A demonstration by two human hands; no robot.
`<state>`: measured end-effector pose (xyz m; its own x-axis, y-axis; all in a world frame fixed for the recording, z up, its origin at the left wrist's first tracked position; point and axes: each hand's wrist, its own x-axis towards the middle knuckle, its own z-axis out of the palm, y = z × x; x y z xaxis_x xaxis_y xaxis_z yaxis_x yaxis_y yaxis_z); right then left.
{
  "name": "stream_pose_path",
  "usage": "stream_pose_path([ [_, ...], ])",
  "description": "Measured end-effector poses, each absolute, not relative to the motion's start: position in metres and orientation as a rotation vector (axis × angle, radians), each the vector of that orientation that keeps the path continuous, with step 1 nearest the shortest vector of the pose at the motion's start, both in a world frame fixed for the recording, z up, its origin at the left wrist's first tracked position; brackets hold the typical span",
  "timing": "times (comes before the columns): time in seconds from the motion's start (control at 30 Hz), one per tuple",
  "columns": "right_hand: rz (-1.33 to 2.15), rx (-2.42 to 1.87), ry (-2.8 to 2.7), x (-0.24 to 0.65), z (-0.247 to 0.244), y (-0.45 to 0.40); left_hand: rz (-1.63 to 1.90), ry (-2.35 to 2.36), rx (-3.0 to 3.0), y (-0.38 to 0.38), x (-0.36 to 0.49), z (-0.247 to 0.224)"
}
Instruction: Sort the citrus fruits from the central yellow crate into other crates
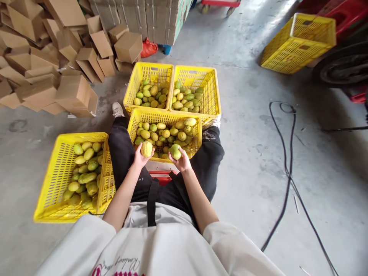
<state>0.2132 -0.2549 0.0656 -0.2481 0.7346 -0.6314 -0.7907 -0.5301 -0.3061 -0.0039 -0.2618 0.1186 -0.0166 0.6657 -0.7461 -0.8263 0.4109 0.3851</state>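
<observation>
My left hand [140, 156] is closed round a yellow, bumpy lemon [147, 149]. A smoother green lemon [175, 151] is held in the fingers of my right hand [181, 160]. Both hands are over the near edge of a yellow plastic crate [199, 132], which stands between my legs. Inside that crate lie many yellow and green lemons [166, 133]. Beyond it stand a far left crate [128, 86] and a far right crate [217, 90], each with more lemons at the bottom. Left of my leg, another yellow crate [54, 165] holds greenish lemons [87, 178].
Cardboard boxes [76, 92] are heaped at the upper left, next to a tall stack of flattened cardboard [138, 17]. A red bag [149, 48] lies by its foot. On the right are a yellow crate [299, 44], a wheel [342, 65] and a black cable [287, 172].
</observation>
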Motion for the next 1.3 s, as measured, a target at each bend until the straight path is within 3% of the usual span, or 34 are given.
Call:
stream_pose_path([
  [0.4,1.862,-0.907,0.101,0.211,0.071,-0.255,1.238,1.079,-0.188,-0.267,-0.003,0.109],
  [1.0,1.833,-0.946,0.062,0.212,0.041,-0.246,1.159,1.141,-0.229,-0.259,-0.001,0.107],
  [1.3,1.977,-1.073,0.111,0.212,0.053,-0.245,1.207,1.197,-0.255,-0.253,-0.002,0.103],
])
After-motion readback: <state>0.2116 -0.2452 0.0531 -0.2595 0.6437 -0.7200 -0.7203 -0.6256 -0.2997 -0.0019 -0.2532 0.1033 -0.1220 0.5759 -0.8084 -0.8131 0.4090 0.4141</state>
